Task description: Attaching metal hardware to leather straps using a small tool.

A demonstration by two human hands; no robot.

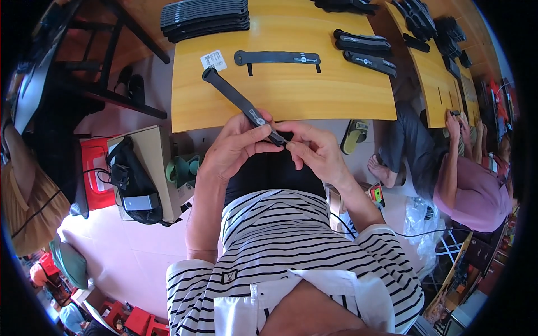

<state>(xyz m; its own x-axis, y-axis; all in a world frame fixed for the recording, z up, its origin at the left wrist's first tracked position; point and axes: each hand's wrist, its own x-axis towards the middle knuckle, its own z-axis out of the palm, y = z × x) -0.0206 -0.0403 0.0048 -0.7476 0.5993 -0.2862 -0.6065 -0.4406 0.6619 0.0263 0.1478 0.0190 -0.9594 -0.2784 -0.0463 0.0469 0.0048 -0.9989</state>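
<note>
black strap (238, 99) in both hands (white label (213, 60) beyond)

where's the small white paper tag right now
In the head view, the white paper tag lies on the wooden table, near its left edge, just left of the flat dark strap and below the strap stack.

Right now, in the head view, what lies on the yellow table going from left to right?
Stack of black straps → white label → single flat strap → pair of folded straps. The strap that both hands hold slants across the front and is left out.
</note>
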